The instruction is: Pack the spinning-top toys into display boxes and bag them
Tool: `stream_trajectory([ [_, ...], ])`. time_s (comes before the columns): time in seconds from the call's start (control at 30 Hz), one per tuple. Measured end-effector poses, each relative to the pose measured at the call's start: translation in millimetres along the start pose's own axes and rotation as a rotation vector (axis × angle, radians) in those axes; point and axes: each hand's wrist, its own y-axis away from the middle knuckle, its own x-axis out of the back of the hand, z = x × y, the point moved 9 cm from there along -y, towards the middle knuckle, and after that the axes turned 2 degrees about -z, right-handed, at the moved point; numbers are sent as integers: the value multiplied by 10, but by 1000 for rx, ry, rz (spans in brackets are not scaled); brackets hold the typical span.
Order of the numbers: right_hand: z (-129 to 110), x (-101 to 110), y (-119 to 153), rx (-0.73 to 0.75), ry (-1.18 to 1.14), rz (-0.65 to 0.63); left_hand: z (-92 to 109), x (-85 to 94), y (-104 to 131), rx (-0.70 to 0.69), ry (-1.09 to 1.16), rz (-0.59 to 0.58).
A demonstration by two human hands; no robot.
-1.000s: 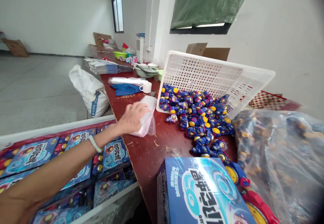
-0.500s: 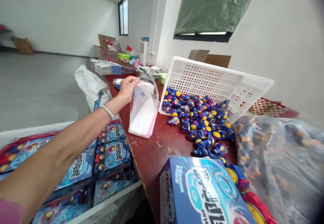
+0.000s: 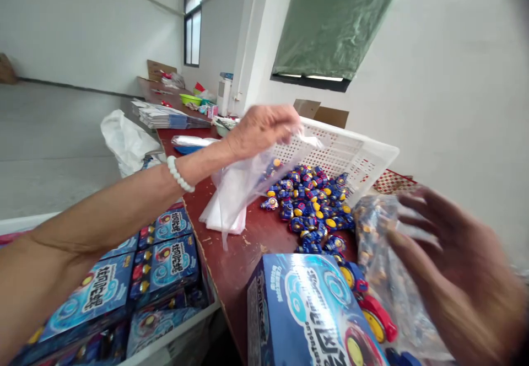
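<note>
My left hand (image 3: pixel 268 129) pinches the top of a clear plastic bag (image 3: pixel 248 181) and holds it up over the table. Below the bag lies a stack of white and clear plastic bags (image 3: pixel 223 217). At the right my right hand (image 3: pixel 458 261), blurred, is raised with fingers apart and nothing in it, in front of a large clear sack (image 3: pixel 376 222) of small toys. A blue printed box (image 3: pixel 306 311) stands on the near table, with a red and yellow toy (image 3: pixel 377 317) beside it. Behind it many small blue and yellow toys (image 3: pixel 308 206) spill from a white basket (image 3: pixel 355 145).
On the left, a white crate (image 3: pixel 182 327) holds several printed blue packs (image 3: pixel 171 261). The brown-red table (image 3: pixel 264 239) runs to the back, bearing stacked flat sheets (image 3: pixel 165 115) and a green bowl (image 3: pixel 190 100). A white sack (image 3: pixel 128 137) stands beside the table.
My left hand has moved right and lifted a clear bag off the stack toward the basket. My right hand has come into view at the right. The view has shifted slightly right.
</note>
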Motion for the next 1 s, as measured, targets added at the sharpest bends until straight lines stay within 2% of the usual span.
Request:
stream_trajectory([
  [0.07, -115, -230, -236, -13, -94, -65, 355, -276, 44, -112, -49, -163],
  [0.1, -167, -355, -340, -12, -133, -105, 438, -331, 79, -130, -50, -188],
  [0.17, -233, -606, -489, -27, -222, -216, 426, -316, 145, -91, -21, -174],
  [0.23, -283, -768, -570, -35, -324, -301, 281, -238, 216, -11, -14, -164],
  [0.3, -331, -817, -626, -33, -414, -323, 123, -184, 297, 57, -99, -207],
  [0.43, -390, -803, -732, -125, -682, -271, -229, -96, 433, 226, -551, -297],
  [0.5, -441, -797, -775, -193, -828, -246, -444, 17, 454, 354, -697, -254],
  [0.63, -435, -726, -844, -392, -1012, -149, -859, 261, 445, 549, -776, -118],
  [0.73, -276, -616, -912, -513, -1117, 17, -985, 337, 434, 605, -787, -75],
  [0.8, -129, -556, -940, -553, -1136, 152, -879, 291, 432, 606, -773, -62],
  [0.83, -61, -546, -942, -568, -1126, 208, -757, 236, 431, 596, -772, -52],
  [0.93, 34, -627, -933, -573, -1087, 265, -171, -92, 404, 486, -623, -3],
  [0.97, 29, -680, -936, -563, -1089, 248, 68, -254, 379, 402, -384, 26],
  [1.0, 8, -733, -945, -543, -1100, 217, 282, -482, 353, 328, -141, -36],
])
